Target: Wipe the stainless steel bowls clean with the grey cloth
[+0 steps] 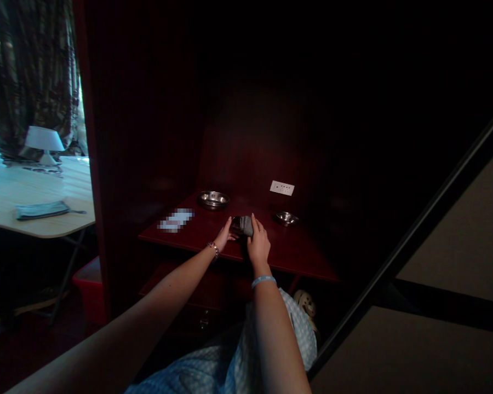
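Both my hands hold a small black-and-grey item (243, 225) above the front of a dark red shelf top. Its left part is dark and shiny, and its right part looks like grey woven cloth; the exact kind cannot be made out. My left hand (225, 234), with a beaded bracelet at the wrist, grips the left end, thumb upward. My right hand (259, 241), below which a light blue band circles the wrist, closes on the right end. Beyond my hands stand a larger round metal bowl (213, 200) and a smaller metal bowl (286, 219).
A blurred-out flat item (176, 220) lies on the shelf top (205, 239) at left. A white socket plate (282, 187) is on the back panel. Further left, a pale table (45, 186) bears a lamp (45, 143) and a pouch (43, 209). A dark-edged panel (447, 295) slants at right.
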Action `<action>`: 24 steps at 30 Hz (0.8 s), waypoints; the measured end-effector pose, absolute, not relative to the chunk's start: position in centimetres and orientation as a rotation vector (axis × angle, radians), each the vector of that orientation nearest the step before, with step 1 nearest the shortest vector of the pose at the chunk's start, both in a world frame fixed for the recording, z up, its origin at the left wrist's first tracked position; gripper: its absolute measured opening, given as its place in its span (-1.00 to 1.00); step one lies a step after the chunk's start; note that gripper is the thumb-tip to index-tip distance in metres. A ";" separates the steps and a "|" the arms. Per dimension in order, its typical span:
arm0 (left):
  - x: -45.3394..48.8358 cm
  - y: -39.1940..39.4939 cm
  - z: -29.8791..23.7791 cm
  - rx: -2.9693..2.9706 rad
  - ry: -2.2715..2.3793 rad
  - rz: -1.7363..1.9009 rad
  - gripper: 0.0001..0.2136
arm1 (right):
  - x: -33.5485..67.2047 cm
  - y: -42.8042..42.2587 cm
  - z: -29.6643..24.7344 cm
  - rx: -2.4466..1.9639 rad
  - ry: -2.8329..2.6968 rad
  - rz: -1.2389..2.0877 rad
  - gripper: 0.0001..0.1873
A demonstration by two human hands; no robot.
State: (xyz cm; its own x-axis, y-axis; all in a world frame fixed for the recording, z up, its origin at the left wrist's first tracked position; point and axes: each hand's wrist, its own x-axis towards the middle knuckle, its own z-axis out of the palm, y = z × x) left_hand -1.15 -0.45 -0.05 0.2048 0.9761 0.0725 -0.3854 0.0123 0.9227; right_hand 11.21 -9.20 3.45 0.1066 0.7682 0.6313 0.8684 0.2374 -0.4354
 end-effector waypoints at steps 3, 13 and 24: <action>-1.2 -0.5 -0.2 0.999 0.729 1.275 -0.57 | 11.1 -9.1 3.3 -1.522 -1.733 -0.159 -0.13; -1.2 -0.5 0.0 0.853 0.747 1.346 -0.73 | 10.9 -9.1 3.5 -1.452 -1.767 -0.107 -0.20; -0.9 -0.1 -0.4 0.833 0.704 1.401 -0.73 | 10.9 -9.3 3.5 -1.377 -1.917 -0.159 -0.25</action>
